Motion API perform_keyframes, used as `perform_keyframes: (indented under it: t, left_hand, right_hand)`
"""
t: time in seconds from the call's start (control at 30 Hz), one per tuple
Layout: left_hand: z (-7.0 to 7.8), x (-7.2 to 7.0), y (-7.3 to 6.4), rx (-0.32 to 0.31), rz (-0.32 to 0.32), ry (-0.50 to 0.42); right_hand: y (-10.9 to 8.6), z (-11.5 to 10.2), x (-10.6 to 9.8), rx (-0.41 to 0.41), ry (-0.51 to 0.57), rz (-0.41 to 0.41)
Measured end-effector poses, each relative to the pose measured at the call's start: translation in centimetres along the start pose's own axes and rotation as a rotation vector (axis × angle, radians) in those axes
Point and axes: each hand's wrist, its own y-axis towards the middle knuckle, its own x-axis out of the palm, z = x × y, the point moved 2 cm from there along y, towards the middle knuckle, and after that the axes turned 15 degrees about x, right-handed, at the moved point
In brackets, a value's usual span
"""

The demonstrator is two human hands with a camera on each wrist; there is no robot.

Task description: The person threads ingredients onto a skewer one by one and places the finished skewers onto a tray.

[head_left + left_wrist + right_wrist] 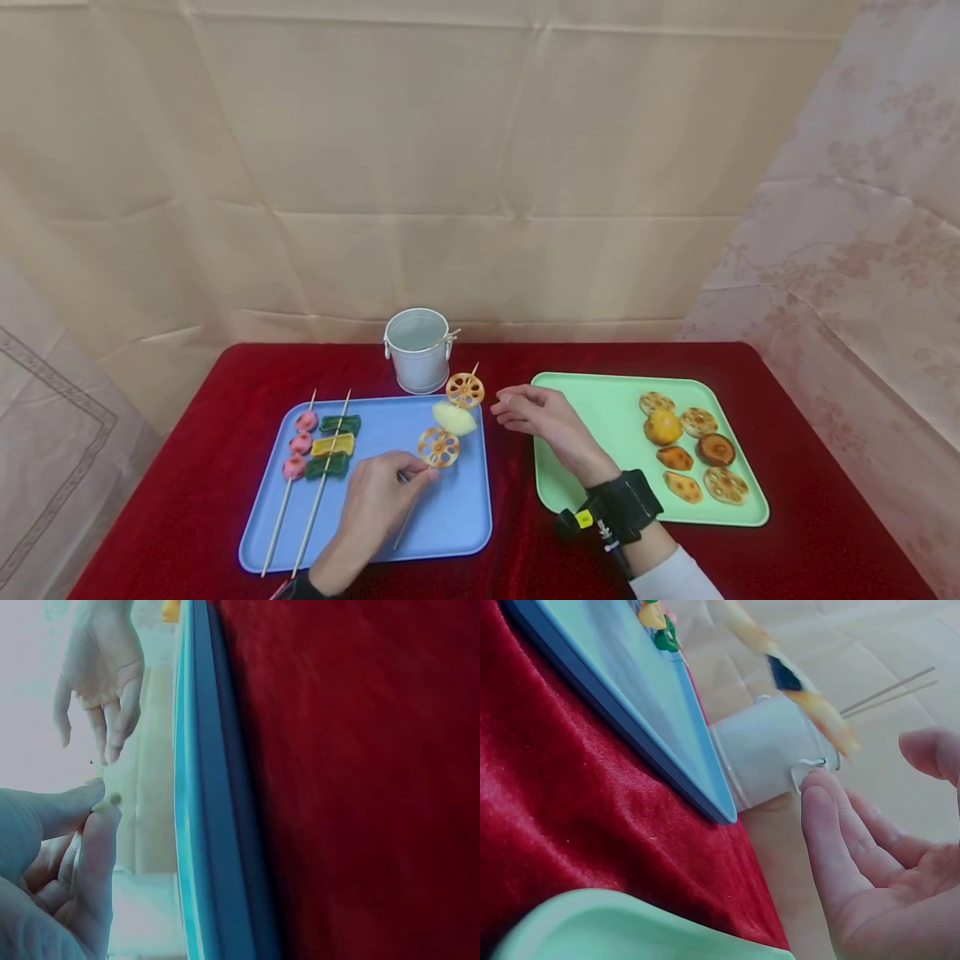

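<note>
"Three pieces load the skewer [475,369]: two round, perforated lotus slices [438,447] and, between them, a smooth pale wedge [454,418]. Where is it?"

"Above the blue tray [457,525], its slender stick [402,529] pinched between thumb and forefinger of the left hand [378,504]. The right hand [547,421] is empty, its fingers slightly bent and its thumb apart, near the upper slice but not touching it."

"Which parts are obscured?"

"The left fingers cover part of the stick. The left wrist view is washed out; the right wrist view blurs the pieces and cuts them at its top edge. The head view's lower edge crops the right sleeve [678,575]."

"And the surroundings?"

"Velvety red cloth [513,467] covers the table. Behind the blue tray stands a pail [420,367] with thin sticks [889,691]; to the right lies a green tray [592,400] bearing rounded food pieces [716,450]. Creased beige fabric [480,167] hangs behind."
</note>
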Motion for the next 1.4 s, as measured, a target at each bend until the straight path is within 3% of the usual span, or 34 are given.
perform_keyframes:
  t: [0.4,0.7,1.1,1.4]
  left_hand:
    - [-2.9,-3.1,-1.4,-0.098,-0.066,0.09]
    - [-4.3,-3.7,-1.7,-0.098,-0.107,0.127]
    - [-4.9,-3.7,-1.8,-0.254,-0.237,0.131]
    - [-4.5,-4.6,-1.8,-0.272,-0.271,0.153]
  right_hand:
    - [0.1,0.1,-0.3,-0.018,0.019,-0.001]
    - [0.1,0.1,-0.3,-0.025,0.017,-0.011]
    - [-0.1,-0.1,-0.2,-0.026,0.002,-0.022]
    - [0.0,-0.4,-0.4,-0.04,0.018,-0.025]
